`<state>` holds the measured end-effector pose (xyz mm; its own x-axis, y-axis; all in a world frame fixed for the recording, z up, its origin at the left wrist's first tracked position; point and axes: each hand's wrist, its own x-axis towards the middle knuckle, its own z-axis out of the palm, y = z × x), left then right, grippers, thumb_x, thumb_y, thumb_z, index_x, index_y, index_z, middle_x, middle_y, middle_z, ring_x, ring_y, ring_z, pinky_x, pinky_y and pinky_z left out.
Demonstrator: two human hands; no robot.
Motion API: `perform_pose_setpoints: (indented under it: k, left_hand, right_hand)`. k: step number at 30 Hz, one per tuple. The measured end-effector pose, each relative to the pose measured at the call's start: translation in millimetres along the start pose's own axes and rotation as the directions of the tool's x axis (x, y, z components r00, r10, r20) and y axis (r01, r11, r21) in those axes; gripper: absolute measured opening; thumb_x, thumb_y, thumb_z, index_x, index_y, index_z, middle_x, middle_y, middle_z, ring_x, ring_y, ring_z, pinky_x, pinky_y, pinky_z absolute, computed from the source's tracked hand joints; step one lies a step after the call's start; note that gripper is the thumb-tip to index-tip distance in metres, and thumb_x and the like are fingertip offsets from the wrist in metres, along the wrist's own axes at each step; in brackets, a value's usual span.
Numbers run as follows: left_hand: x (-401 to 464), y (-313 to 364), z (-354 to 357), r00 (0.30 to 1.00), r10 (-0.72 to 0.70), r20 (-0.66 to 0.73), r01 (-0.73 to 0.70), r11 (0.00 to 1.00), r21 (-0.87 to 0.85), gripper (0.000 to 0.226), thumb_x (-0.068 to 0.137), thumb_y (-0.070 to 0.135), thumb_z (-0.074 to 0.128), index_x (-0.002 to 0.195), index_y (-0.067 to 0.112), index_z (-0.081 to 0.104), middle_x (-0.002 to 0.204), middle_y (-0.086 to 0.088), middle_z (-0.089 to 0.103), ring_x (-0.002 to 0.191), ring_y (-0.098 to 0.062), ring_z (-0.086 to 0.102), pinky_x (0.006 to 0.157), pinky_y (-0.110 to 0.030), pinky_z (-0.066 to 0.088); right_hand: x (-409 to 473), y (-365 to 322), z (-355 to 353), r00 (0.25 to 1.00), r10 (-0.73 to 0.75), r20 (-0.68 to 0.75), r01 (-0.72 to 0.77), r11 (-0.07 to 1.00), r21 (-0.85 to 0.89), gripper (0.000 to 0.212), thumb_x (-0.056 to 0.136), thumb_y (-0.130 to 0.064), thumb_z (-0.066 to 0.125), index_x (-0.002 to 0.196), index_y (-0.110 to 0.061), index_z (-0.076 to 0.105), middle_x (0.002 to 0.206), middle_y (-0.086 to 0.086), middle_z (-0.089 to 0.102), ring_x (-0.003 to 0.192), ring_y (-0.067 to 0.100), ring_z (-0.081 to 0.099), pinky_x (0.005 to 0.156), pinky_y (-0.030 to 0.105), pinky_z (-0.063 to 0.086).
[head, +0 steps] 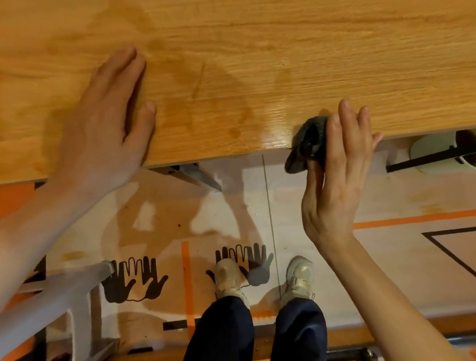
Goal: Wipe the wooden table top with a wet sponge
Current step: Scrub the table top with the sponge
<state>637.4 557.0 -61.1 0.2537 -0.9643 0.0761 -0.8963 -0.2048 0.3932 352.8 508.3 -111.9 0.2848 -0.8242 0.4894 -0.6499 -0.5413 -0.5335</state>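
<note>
The wooden table top (pixel 252 43) fills the upper half of the head view, with damp streaks and a wet sheen near its front edge. My right hand (pixel 337 176) grips a dark grey sponge (pixel 307 144) folded over the front edge of the table, part on top and part hanging below. My left hand (pixel 106 120) lies flat on the table top at the left, palm down, fingers together, holding nothing.
Below the edge I see my legs and pale shoes (pixel 298 278) on a floor mat with hand prints and orange tape. A grey chair frame (pixel 59 302) stands at lower left. A pale bucket (pixel 445 152) sits under the table at right.
</note>
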Motion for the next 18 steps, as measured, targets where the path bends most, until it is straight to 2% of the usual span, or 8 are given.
perform_pose_setpoints:
  k: [1, 3, 5, 7, 10, 13, 15, 18]
  left_hand:
    - [0, -1, 1, 1.000, 0.004, -0.003, -0.004, 1.000, -0.007, 0.055, 0.110, 0.035, 0.035, 0.158, 0.008, 0.032, 0.167, -0.006, 0.025, 0.154, -0.021, 0.020, 0.127, -0.043, 0.018]
    - [0, -2, 1, 1.000, 0.004, -0.001, -0.004, 1.000, -0.009, 0.056, 0.109, 0.035, 0.035, 0.157, 0.007, 0.032, 0.167, -0.007, 0.025, 0.154, -0.021, 0.021, 0.127, -0.044, 0.018]
    - [0, -2, 2, 1.000, 0.009, 0.001, -0.009, 1.000, 0.000, 0.057, 0.109, 0.035, 0.034, 0.158, 0.006, 0.031, 0.167, -0.007, 0.024, 0.154, -0.021, 0.020, 0.127, -0.044, 0.018]
    - [0, -2, 2, 1.000, 0.015, 0.001, -0.015, 1.000, 0.006, 0.057, 0.109, 0.036, 0.033, 0.158, 0.007, 0.030, 0.167, -0.007, 0.023, 0.155, -0.021, 0.019, 0.127, -0.044, 0.018]
    - [-1, -1, 1, 1.000, 0.018, 0.000, -0.018, 1.000, 0.005, 0.058, 0.109, 0.038, 0.032, 0.159, 0.008, 0.029, 0.168, -0.006, 0.023, 0.155, -0.021, 0.019, 0.126, -0.046, 0.022]
    - [-1, 1, 1, 1.000, 0.018, 0.009, -0.018, 1.000, -0.005, 0.060, 0.109, 0.039, 0.030, 0.159, 0.008, 0.028, 0.168, -0.006, 0.021, 0.155, -0.021, 0.019, 0.126, -0.046, 0.021]
    - [-1, 2, 1, 1.000, 0.008, 0.009, -0.008, 1.000, -0.016, 0.060, 0.108, 0.040, 0.030, 0.159, 0.008, 0.028, 0.168, -0.006, 0.021, 0.155, -0.022, 0.018, 0.126, -0.046, 0.021]
    - [-1, 1, 1, 1.000, 0.019, 0.000, -0.019, 1.000, -0.003, 0.061, 0.108, 0.040, 0.029, 0.159, 0.007, 0.026, 0.169, -0.006, 0.020, 0.156, -0.021, 0.016, 0.127, -0.045, 0.019]
  right_hand:
    - [-1, -3, 0, 1.000, 0.018, -0.017, -0.018, 1.000, 0.015, 0.045, 0.096, 0.005, 0.041, 0.140, 0.010, 0.031, 0.147, 0.030, 0.032, 0.140, 0.052, 0.018, 0.118, 0.060, 0.005]
    - [-1, -17, 8, 0.998, 0.050, -0.042, -0.050, 0.999, 0.022, 0.042, 0.099, -0.002, 0.036, 0.138, 0.012, 0.034, 0.146, 0.032, 0.031, 0.141, 0.049, 0.015, 0.118, 0.061, 0.007]
    - [0, -37, 26, 0.998, 0.051, -0.042, -0.051, 0.999, 0.001, 0.045, 0.101, -0.017, 0.036, 0.139, 0.008, 0.036, 0.147, 0.030, 0.034, 0.143, 0.041, 0.014, 0.119, 0.057, 0.005]
    - [1, -60, 47, 0.999, 0.019, -0.037, -0.019, 1.000, -0.002, 0.043, 0.101, -0.022, 0.041, 0.138, 0.000, 0.038, 0.148, 0.022, 0.035, 0.143, 0.036, 0.016, 0.120, 0.051, 0.002]
    - [1, -76, 57, 0.992, -0.123, 0.037, 0.125, 0.992, -0.031, 0.047, 0.095, -0.007, 0.058, 0.138, -0.006, 0.037, 0.147, 0.015, 0.041, 0.143, 0.032, 0.022, 0.120, 0.043, 0.001]
    - [8, -44, 24, 0.962, -0.180, 0.203, 0.197, 0.978, -0.064, 0.051, 0.095, -0.003, 0.052, 0.141, -0.006, 0.031, 0.150, 0.013, 0.036, 0.143, 0.032, 0.023, 0.121, 0.041, -0.001]
    - [13, -15, -4, 0.981, -0.061, 0.184, 0.083, 0.990, -0.116, 0.047, 0.097, -0.008, 0.042, 0.143, -0.002, 0.031, 0.151, 0.018, 0.034, 0.144, 0.035, 0.020, 0.122, 0.044, 0.000]
    - [17, -8, -18, 0.983, 0.182, 0.037, -0.178, 0.980, -0.092, 0.046, 0.100, -0.010, 0.032, 0.142, 0.007, 0.036, 0.151, 0.023, 0.034, 0.144, 0.039, 0.019, 0.121, 0.052, 0.006]
